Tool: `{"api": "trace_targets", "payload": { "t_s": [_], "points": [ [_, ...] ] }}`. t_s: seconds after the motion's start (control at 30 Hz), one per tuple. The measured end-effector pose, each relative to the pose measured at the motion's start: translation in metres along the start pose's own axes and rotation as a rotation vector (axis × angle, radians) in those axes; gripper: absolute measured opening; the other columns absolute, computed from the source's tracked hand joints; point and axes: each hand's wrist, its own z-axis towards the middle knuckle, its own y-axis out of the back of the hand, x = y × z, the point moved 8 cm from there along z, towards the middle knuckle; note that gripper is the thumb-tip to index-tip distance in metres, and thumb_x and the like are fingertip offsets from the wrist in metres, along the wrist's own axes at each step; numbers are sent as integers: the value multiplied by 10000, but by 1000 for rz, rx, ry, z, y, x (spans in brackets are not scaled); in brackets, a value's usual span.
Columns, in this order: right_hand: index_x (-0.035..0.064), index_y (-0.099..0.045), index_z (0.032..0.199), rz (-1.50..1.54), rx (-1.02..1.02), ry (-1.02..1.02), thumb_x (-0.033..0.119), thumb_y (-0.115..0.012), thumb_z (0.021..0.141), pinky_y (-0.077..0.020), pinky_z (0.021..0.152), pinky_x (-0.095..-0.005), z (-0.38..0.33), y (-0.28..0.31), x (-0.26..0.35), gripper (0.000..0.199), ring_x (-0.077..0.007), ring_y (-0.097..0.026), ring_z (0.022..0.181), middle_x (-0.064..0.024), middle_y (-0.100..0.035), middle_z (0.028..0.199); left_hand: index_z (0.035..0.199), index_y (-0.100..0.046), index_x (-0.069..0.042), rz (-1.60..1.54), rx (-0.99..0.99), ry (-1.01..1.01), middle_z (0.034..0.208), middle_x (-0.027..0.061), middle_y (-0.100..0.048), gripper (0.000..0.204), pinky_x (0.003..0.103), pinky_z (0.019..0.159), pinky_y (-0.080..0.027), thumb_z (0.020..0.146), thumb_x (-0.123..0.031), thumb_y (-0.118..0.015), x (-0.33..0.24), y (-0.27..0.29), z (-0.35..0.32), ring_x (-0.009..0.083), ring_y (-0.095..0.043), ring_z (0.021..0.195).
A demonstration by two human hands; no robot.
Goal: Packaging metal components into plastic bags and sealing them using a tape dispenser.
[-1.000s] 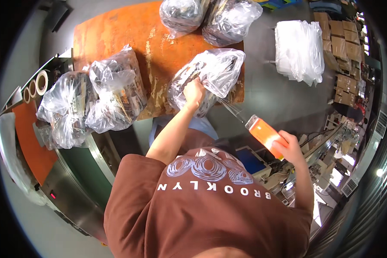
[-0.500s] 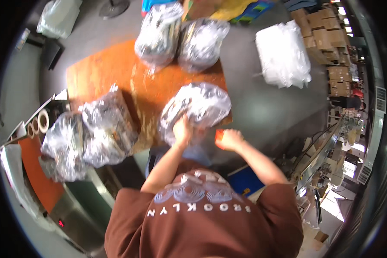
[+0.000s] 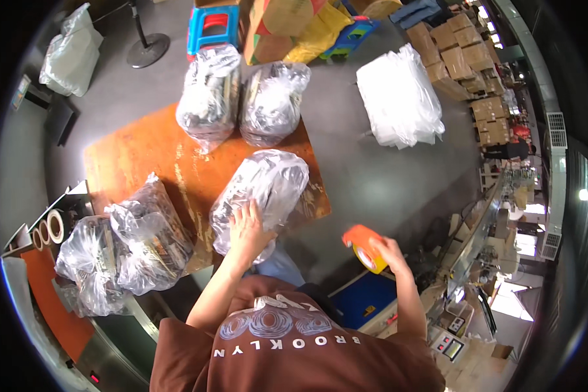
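Observation:
A clear plastic bag (image 3: pixel 264 178), stuffed full, lies at the near right part of the orange-brown wooden table (image 3: pixel 134 147). My left hand (image 3: pixel 248 232) rests on the near end of this bag, its fingers stretched out and spread over the plastic. What the bag contains is hard to make out through the glare. Off to the right, away from the table, my right hand (image 3: pixel 392 256) is closed round an orange tape dispenser (image 3: pixel 359 236) with a yellow roll of tape in it. The dispenser hangs in the air, apart from the bag.
Two filled bags (image 3: pixel 209 98) stand at the table's far edge; two more (image 3: pixel 147 242) sit at its left. A white wrapped bundle (image 3: pixel 402 98) lies on the floor right. Tape rolls (image 3: pixel 55 225) rest at far left. Behind are a blue stool (image 3: pixel 213 29) and stacked cartons (image 3: pixel 457 55).
My left hand has gone from gripping the bag's near side to lying spread on it. My right hand has swung outward with the dispenser. The view has shifted.

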Motion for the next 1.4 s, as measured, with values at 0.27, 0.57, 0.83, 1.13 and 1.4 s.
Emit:
{"api": "trace_targets", "payload": {
  "t_s": [0.27,0.57,0.83,1.13,1.4],
  "points": [
    [-92,-517,1043,413,-5,399,332,-737,661,-509,592,-312,-104,6,143,612,-205,-625,600,-127,-617,735,1302,-326,3,-1683,654,16,1230,139,-450,677,353,923,-404,833,-386,-620,-87,23,-23,222,-459,1113],
    [-78,-490,1130,181,-204,529,468,-641,699,-504,653,-344,-146,13,180,712,-239,-600,704,-188,-601,892,1072,-532,-21,-915,-222,-65,979,104,-578,343,339,803,-425,824,-237,-629,-10,85,-11,225,-529,941],
    [-61,-505,1107,396,-240,183,324,-517,884,-462,725,-284,-80,24,156,446,-156,-557,894,-123,-567,1023,856,-537,-75,-18,-275,-206,862,83,-503,371,371,752,-406,656,-328,-720,-48,27,-22,258,-492,873],
    [-49,-542,982,408,-344,240,276,-550,860,-466,611,-267,-66,5,132,347,-152,-569,621,-81,-568,757,919,-495,-45,279,-271,-64,926,126,-526,190,386,784,-405,744,-114,-526,-13,-58,27,273,-503,912],
    [-56,-539,972,371,-89,153,316,-590,828,-448,596,-249,-61,-9,130,402,-116,-530,645,-67,-564,816,935,-547,-75,-161,-405,-133,820,94,-568,190,386,747,-408,751,-41,-583,-21,9,3,263,-533,781]
  ]
}}
